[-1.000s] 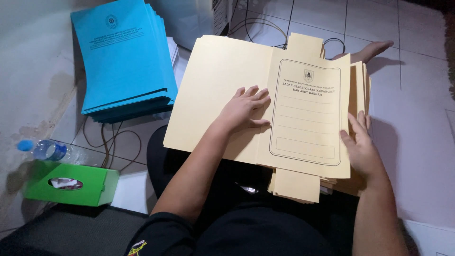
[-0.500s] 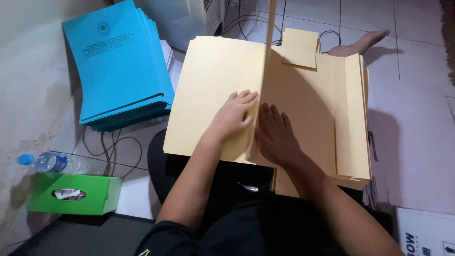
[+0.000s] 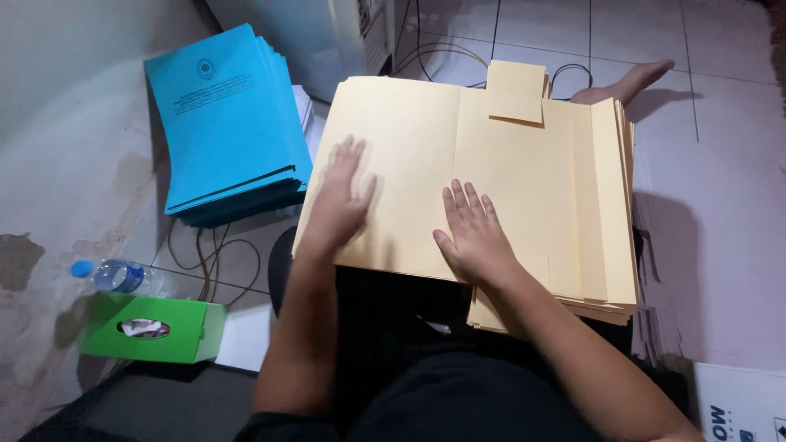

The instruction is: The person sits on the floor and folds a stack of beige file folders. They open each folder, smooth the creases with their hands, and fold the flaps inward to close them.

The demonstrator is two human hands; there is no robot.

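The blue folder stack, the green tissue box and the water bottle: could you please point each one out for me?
blue folder stack [image 3: 225, 123], head view, on the top cover's middle.
green tissue box [image 3: 184, 327], head view, on its top face beside the opening.
water bottle [image 3: 119, 276], head view, on its clear body near the blue cap.

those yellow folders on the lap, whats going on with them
A person sitting on the tiled floor has a stack of cream-yellow folders on their lap. The top one lies opened out flat, and both palms press down on it: the left hand on its left half, the right hand near the middle crease. A pile of blue folders, a water bottle and a green tissue box sit to the left.
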